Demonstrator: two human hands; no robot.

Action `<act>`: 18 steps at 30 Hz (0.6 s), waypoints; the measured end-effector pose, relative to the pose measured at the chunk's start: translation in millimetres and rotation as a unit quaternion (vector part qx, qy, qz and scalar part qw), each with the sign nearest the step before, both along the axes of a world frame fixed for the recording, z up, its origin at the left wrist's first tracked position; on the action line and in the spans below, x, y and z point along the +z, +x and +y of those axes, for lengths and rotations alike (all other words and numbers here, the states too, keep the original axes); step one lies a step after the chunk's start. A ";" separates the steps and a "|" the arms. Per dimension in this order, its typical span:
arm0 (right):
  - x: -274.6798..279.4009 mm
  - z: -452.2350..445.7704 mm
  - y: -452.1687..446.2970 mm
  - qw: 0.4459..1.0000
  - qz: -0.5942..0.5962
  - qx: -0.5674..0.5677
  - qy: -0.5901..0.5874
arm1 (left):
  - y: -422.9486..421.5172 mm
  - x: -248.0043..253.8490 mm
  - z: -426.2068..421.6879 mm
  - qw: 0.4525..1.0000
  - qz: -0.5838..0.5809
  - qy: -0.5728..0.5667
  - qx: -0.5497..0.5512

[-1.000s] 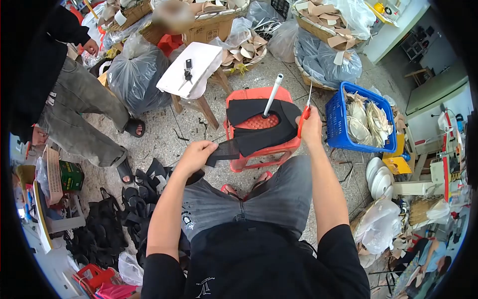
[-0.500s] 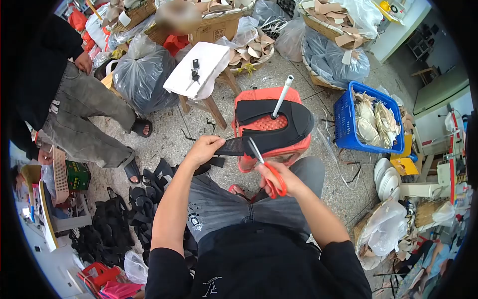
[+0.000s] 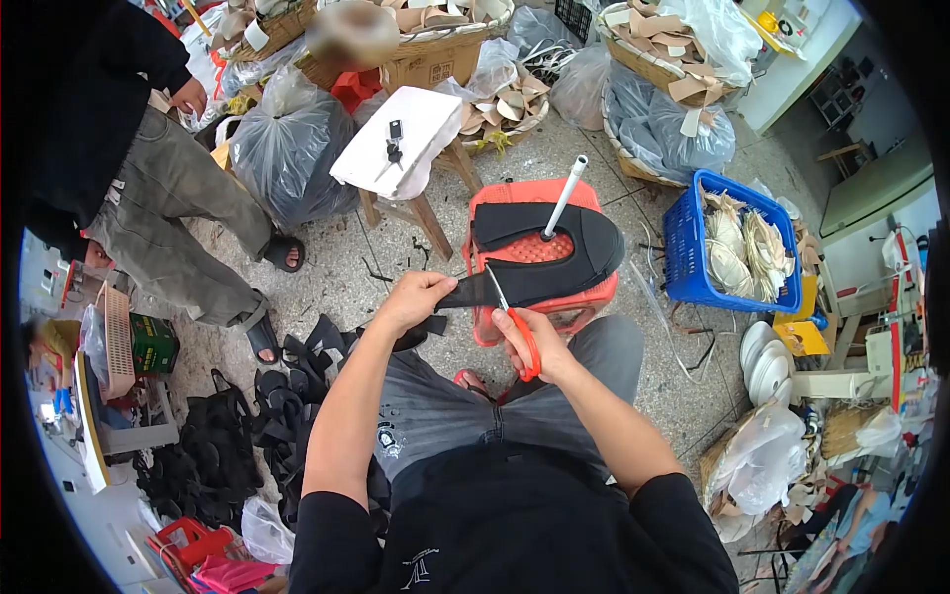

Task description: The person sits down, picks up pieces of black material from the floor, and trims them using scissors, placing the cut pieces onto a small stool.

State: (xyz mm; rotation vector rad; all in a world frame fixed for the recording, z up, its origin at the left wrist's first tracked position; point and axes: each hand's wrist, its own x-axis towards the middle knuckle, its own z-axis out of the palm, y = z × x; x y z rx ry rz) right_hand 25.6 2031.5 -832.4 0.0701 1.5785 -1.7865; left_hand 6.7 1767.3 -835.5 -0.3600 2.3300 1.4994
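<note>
My left hand (image 3: 417, 300) pinches a black strip (image 3: 473, 291) that reaches the near end of a U-shaped black piece (image 3: 594, 246). That piece lies on a red plastic stool (image 3: 579, 299), around a white rod (image 3: 566, 198) standing up from the seat. My right hand (image 3: 532, 343) is closed round the orange-handled scissors (image 3: 527, 346). Their blades point up and left, across the strip where it meets the black piece. Whether the blades are fully closed is too small to tell.
A wooden stool with a white top (image 3: 396, 148) and keys stands beyond. Right is a blue basket (image 3: 683, 267) of pale pieces. A person (image 3: 188, 213) stands at left. Black straps (image 3: 213, 445) lie on the floor. Filled bags (image 3: 287, 148) and baskets line the back.
The scissors in my right hand have moved from the stool's far right side to the strip, and now point more upright. My left hand has kept hold of the strip.
</note>
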 end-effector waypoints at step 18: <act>50.4 -7.7 25.7 0.953 0.266 -0.148 -0.010 | -2.5 102.8 79.4 0.761 0.134 0.573 0.273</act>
